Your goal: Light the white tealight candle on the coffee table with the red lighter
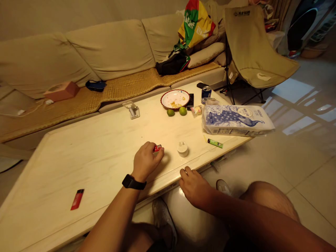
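My left hand (147,159), with a black watch on the wrist, is closed over the table. A red lighter (157,148) with a metal top pokes out between its thumb and fingers. To its right stands a small round white tub (182,149), untouched. My right hand (193,183) is at the table's front edge, below the tub. Its fingers are curled, and what is inside them, if anything, is hidden. Another red lighter (77,199) with a black end lies at the table's left. A green lighter (215,143) lies near the front edge on the right.
On the pale table (105,150) are a tissue pack (236,119), two green limes (183,111), a red-rimmed plate (165,103) with scraps, a dark can (206,93) and a white stand (131,110). A sofa (110,49) and folding chair (252,45) stand behind.
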The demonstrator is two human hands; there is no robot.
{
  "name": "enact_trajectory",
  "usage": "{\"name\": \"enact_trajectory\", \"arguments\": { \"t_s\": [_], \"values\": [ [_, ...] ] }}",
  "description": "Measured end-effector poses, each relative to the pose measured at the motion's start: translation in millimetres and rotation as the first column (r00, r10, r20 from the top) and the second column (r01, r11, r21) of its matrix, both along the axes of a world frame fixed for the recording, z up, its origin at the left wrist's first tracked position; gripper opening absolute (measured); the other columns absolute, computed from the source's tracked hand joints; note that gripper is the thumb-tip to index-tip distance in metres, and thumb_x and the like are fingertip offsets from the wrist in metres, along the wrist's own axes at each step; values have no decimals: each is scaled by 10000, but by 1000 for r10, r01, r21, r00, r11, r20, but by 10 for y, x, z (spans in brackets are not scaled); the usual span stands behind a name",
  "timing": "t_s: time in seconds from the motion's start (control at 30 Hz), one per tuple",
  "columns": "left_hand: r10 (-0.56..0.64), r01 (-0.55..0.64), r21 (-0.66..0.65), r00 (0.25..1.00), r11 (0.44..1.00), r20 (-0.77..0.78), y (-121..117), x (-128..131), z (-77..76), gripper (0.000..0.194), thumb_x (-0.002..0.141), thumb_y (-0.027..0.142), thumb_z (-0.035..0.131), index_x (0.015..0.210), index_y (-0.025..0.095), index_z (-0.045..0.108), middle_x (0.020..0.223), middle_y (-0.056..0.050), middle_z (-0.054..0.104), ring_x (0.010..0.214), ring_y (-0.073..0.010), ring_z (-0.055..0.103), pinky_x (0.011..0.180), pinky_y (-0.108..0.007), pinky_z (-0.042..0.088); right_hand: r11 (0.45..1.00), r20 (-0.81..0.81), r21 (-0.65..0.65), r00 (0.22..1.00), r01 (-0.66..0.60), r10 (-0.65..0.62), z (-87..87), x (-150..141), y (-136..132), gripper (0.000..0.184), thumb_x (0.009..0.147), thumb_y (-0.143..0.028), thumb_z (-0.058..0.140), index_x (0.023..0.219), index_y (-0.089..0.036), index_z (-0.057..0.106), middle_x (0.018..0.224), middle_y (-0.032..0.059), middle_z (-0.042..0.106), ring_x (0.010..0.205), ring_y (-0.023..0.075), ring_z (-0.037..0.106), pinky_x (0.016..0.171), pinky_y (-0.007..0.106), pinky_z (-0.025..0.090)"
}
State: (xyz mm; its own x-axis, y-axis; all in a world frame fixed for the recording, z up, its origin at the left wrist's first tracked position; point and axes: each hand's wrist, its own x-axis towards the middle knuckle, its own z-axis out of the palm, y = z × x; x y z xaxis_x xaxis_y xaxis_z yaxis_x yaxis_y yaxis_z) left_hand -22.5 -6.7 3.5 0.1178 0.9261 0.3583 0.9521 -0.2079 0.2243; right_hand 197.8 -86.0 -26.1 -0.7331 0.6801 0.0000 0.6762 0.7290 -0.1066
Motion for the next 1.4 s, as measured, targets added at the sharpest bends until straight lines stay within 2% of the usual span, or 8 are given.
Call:
{"name": "enact_trajectory", "arguments": {
  "t_s": [0.3,0.6,0.8,1.4],
  "values": [
    [-12,12,-4,1000,1000,-4,25,117,38,261,914,433,487,750,230,504,757,-36,564,729,-193,531,683,-326,396,1000,2,20,1000,0,0,-38,-4,-6,133,880,-186,558,932,-110,653,1012,164,554,971,283,464,718,389,425],
    [-91,91,4,995,996,-49,104,489,46,225,892,412,508,779,221,541,799,-58,579,781,-211,541,709,-347,419,1000,-13,29,1000,2,-2,-67,-8,-1,128,884,-175,541,915,-117,651,1010,162,549,967,291,457,718,396,426],
    [-129,127,-23,980,992,-151,180,658,14,204,897,374,495,792,214,564,831,-81,594,818,-229,554,755,-370,431,1000,-27,24,1000,-1,1,-63,26,-4,104,885,-180,562,896,-120,647,1002,149,554,964,275,458,722,384,429],
    [-127,122,-43,981,992,-145,197,678,32,183,882,345,503,772,209,555,819,-85,591,809,-232,546,748,-379,424,999,-20,32,1000,-5,5,-80,35,-18,126,890,-175,544,925,-116,650,1020,153,549,980,287,463,722,391,435]
  ]
}}
